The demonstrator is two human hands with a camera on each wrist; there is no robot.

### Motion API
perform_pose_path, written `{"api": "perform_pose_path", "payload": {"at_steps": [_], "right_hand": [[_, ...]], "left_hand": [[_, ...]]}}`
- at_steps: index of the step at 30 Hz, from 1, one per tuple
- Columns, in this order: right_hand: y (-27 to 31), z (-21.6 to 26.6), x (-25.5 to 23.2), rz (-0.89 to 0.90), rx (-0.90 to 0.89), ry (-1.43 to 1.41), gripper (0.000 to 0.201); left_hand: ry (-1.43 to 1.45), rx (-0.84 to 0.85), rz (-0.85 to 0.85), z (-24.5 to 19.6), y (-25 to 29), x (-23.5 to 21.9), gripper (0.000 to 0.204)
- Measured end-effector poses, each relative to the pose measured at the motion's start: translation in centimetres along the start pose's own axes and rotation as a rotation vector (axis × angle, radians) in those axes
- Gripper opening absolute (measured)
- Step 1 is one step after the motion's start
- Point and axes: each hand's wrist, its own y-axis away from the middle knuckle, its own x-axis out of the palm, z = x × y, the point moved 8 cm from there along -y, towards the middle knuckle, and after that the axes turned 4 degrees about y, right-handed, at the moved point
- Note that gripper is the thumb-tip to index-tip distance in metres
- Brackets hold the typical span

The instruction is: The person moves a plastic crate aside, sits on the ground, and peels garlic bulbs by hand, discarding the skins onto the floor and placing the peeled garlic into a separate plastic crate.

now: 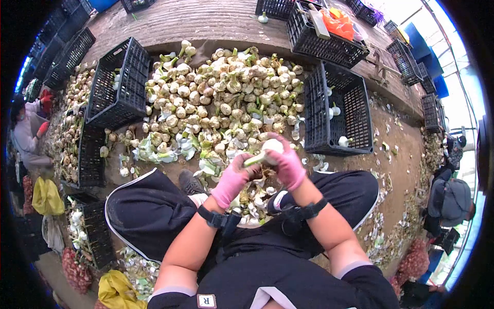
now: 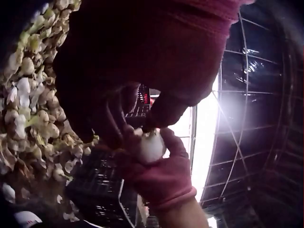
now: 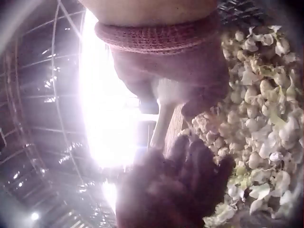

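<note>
A peeled white garlic bulb [image 1: 272,148] with a green stem is held in the pink-gloved right hand [image 1: 286,164]; its fingers curl round the bulb. The gloved left hand [image 1: 234,179] has its fingers at the stem end, left of the bulb. In the left wrist view the white bulb [image 2: 152,146] sits in the right hand [image 2: 164,178], with left-hand fingers touching its top. The right wrist view shows the pale stem [image 3: 164,124] running from the right hand [image 3: 166,76] down to the left hand [image 3: 173,185].
A large heap of garlic bulbs [image 1: 226,92] lies in front, with loose peelings [image 1: 167,147] nearer the feet. One black crate [image 1: 117,85] stands left of the heap; another crate [image 1: 338,110] at the right holds several white bulbs. A crate with an orange bag [image 1: 337,24] stands beyond.
</note>
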Motion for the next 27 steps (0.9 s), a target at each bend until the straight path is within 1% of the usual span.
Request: {"api": "perform_pose_path", "payload": {"at_steps": [1, 2, 3, 4, 5, 6, 8, 10, 11, 12, 13, 14, 15, 16, 17, 18, 19, 20, 22, 24, 25, 26, 27], "right_hand": [[0.8, 2.2, -0.9, -0.183, 0.062, -0.184, 0.044], [0.0, 2.6, -4.1, -0.296, 0.071, -0.294, 0.037], [-0.3, 4.7, -6.3, -0.369, 0.092, -0.394, 0.035], [-1.7, 6.9, -9.3, -0.278, -0.04, -0.509, 0.04], [-2.4, 9.6, -12.2, -0.22, -0.033, -0.593, 0.046], [-2.9, 11.9, -14.2, -0.162, -0.024, -0.678, 0.052], [-2.2, 15.6, -18.2, -0.503, -0.28, -0.486, 0.063], [-3.9, 13.2, -21.1, -0.775, -0.133, -0.589, 0.062], [-6.8, 10.6, -23.5, -0.686, 0.017, -0.531, 0.053], [-9.2, 8.9, -24.4, -0.582, -0.024, -0.254, 0.048], [-10.2, 7.0, -22.3, -0.491, 0.026, -0.101, 0.035], [-11.9, 4.3, -21.2, -0.469, 0.1, -0.07, 0.025], [-14.0, 1.9, -19.6, -0.285, 0.113, 0.065, 0.025], [-13.6, 0.7, -16.8, -0.355, 0.202, 0.241, 0.033], [-14.6, -0.4, -14.5, -0.259, 0.217, 0.547, 0.045], [-16.1, -2.1, -12.9, -0.151, 0.213, 0.789, 0.051], [-17.5, -4.0, -11.4, -0.026, 0.148, 0.912, 0.051], [-18.3, -5.8, -10.2, 0.039, 0.216, 1.004, 0.051], [-20.8, -8.2, -7.7, 0.175, 0.047, 1.515, 0.057], [-21.1, -9.4, -6.2, 0.189, 0.203, 1.652, 0.065], [-21.9, -10.6, -6.4, 0.214, 0.321, 1.73, 0.073], [-22.2, -11.3, -6.3, 0.224, 0.326, 1.727, 0.073], [-22.4, -11.6, -6.9, 0.124, 0.357, 1.684, 0.074]], "left_hand": [[-0.208, 0.061, 0.0, 0.6, -0.3, -0.4, 0.04], [-0.415, 0.122, -0.001, 0.8, -0.5, -0.5, 0.044], [-0.447, 0.046, -0.025, 1.1, -0.4, -0.5, 0.045], [-0.438, 0.044, -0.028, 0.9, -0.3, -0.3, 0.045], [-0.506, 0.023, -0.022, 0.8, -0.2, -0.1, 0.043], [-0.574, 0.001, -0.016, 0.9, -0.3, -0.1, 0.04], [-0.586, 0.005, -0.005, 0.9, -0.3, 0.1, 0.038], [-0.68, -0.056, 0.019, 1.6, -0.4, 0.5, 0.04], [-0.657, -0.052, 0.06, 3.2, -1.0, 0.3, 0.041], [-0.703, -0.027, 0.087, 3.0, -0.9, 0.7, 0.04], [-0.747, -0.004, 0.104, 2.8, -0.8, 1.1, 0.04], [-0.792, 0.017, 0.121, 2.8, -0.8, 1.3, 0.041], [-0.786, 0.012, 0.116, 3.0, -0.8, 1.2, 0.041], [-0.872, 0.048, 0.109, 3.1, -0.8, 1.2, 0.041], [-0.96, 0.085, 0.1, 2.9, -1.0, 1.3, 0.042], [-0.94, 0.018, 0.116, 2.9, -1.1, 1.2, 0.042], [-0.938, -0.002, 0.124, 2.8, -1.2, 1.2, 0.042], [-0.938, -0.023, 0.131, 2.9, -1.4, 1.1, 0.042], [-0.953, -0.052, 0.149, 3.1, -1.7, 0.9, 0.042], [-0.973, -0.044, 0.152, 3.3, -2.1, 0.7, 0.042], [-0.978, -0.054, 0.154, 3.3, -2.2, 0.6, 0.041], [-0.975, -0.064, 0.15, 3.7, -2.4, 0.4, 0.041], [-0.97, -0.026, 0.14, 4.0, -2.6, 0.3, 0.041]]}}
